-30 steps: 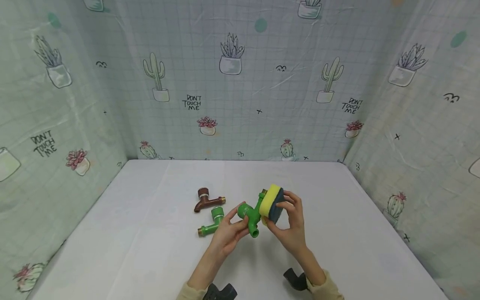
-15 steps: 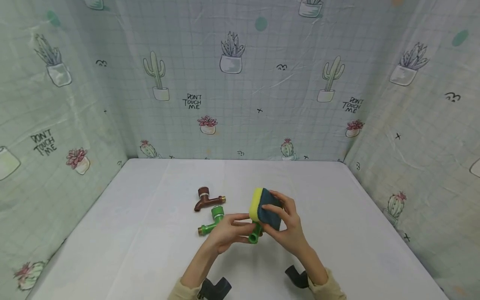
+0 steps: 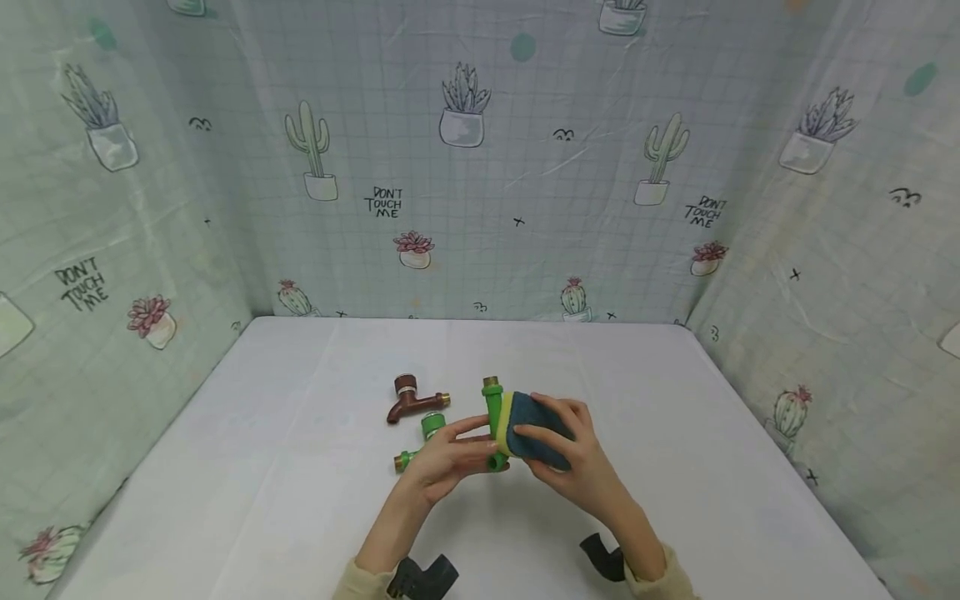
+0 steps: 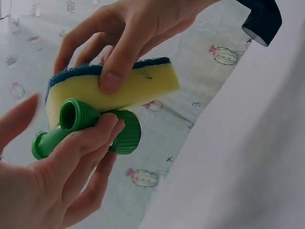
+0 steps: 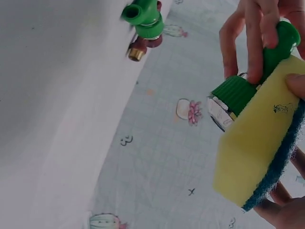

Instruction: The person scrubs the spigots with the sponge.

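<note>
Midway through, sponge on the green tap, two taps untouched.
Above the desk (image 3: 675, 467), the left hand (image 3: 442, 461) has its grip curled round the green plastic tap (image 4: 90, 126), while the right hand (image 3: 577, 467) pinches the yellow-and-blue sponge (image 3: 528, 429) against it; the brown tap (image 3: 408, 398) and second green tap (image 3: 422, 440) lie just beyond, seemingly still to be wiped.

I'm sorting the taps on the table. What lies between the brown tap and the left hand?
In the head view, a second green tap lies on the table between the brown tap and the left hand, which holds another green tap.
</note>
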`<state>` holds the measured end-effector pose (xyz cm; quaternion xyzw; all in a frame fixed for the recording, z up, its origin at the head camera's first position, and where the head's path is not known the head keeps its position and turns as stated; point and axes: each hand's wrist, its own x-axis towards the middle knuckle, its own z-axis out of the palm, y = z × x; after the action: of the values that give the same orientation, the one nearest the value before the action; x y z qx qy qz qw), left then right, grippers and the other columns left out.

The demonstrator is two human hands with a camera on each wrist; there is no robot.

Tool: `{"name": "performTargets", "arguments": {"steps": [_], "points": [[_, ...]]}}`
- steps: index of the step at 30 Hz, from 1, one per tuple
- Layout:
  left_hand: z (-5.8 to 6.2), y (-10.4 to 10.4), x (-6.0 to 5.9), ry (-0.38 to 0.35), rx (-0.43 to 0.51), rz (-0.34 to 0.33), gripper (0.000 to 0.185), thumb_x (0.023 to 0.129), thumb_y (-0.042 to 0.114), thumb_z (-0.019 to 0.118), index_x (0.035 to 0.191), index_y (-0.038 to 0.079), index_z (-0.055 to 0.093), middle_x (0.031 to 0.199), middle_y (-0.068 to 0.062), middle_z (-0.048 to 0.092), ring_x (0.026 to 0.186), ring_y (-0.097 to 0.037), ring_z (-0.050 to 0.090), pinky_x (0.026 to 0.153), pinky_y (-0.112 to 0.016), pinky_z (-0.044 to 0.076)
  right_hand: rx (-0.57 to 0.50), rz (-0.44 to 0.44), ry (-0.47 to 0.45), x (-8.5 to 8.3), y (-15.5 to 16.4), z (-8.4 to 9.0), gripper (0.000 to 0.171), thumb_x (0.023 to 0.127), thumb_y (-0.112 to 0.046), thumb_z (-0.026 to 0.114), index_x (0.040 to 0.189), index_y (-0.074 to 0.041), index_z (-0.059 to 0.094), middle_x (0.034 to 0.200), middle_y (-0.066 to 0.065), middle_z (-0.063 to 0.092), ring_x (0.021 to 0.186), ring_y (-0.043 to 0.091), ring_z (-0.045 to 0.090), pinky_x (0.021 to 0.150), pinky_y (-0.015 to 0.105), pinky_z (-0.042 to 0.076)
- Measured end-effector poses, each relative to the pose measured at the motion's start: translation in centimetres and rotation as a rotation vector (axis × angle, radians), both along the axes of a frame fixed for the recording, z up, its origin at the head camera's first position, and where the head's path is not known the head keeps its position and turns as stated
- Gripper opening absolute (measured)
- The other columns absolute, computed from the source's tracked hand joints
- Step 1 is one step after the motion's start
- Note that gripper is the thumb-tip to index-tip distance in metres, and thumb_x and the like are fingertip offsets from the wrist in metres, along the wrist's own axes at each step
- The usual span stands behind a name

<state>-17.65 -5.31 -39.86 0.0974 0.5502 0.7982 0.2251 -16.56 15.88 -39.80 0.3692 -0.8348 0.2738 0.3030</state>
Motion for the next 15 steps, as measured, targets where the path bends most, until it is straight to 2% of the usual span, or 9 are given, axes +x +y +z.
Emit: {"name": "performTargets", "arguments": {"steps": [3,5,7,11,15], "points": [[0.3,-0.1,-0.1,-0.038,0.038,-0.01,0.059,0.093,0.03,0.045,0.136,-0.005,0.023,0.132,-0.031,0.033,0.112,-0.031,0.053,0.087,-0.035,0.049,0.025,0.02,0.0,0.2,-0.2,0.0,0.044,0.07,-0.019,0.075,0.112,-0.027,0.06,0.133,0.01,0.041,0.111,0.022,0.033,0.08,0.045,0.047],[0.4,0.0,-0.1,-0.046,0.058,0.002,0.065,0.093,0.04,0.041,0.136,-0.005,0.021,0.133,-0.032,0.029,0.113,-0.032,0.051,0.086,-0.033,0.05,0.035,0.024,0.005,0.3,-0.4,0.1,0.047,0.068,-0.017,0.075,0.112,-0.028,0.06,0.133,0.01,0.041,0.112,0.022,0.033,0.08,0.044,0.048],[0.5,0.1,0.0,-0.042,0.061,0.017,0.066,0.092,0.041,0.042,0.136,-0.004,0.022,0.131,-0.029,0.033,0.11,-0.029,0.054,0.084,-0.032,0.05,0.034,0.022,0.019,0.3,-0.6,0.2,0.045,0.069,-0.018,0.075,0.111,-0.027,0.061,0.132,0.01,0.042,0.111,0.023,0.034,0.079,0.044,0.049],[0.2,0.2,0.2,0.021,-0.009,0.028,0.061,0.092,0.035,0.047,0.135,-0.003,0.028,0.119,-0.019,0.05,0.098,-0.019,0.061,0.082,-0.035,0.051,0.0,-0.006,0.047,0.3,-1.0,0.2,0.04,0.071,-0.018,0.073,0.109,-0.025,0.062,0.13,0.012,0.044,0.109,0.024,0.035,0.077,0.044,0.049],[-0.1,0.1,0.3,0.071,-0.081,0.051,0.059,0.089,0.031,0.053,0.134,-0.002,0.034,0.113,-0.017,0.055,0.092,-0.016,0.063,0.079,-0.037,0.053,-0.033,-0.039,0.062,0.0,-1.5,0.1,0.048,0.064,-0.012,0.078,0.108,-0.024,0.062,0.128,0.013,0.045,0.107,0.026,0.036,0.074,0.044,0.05]]}}
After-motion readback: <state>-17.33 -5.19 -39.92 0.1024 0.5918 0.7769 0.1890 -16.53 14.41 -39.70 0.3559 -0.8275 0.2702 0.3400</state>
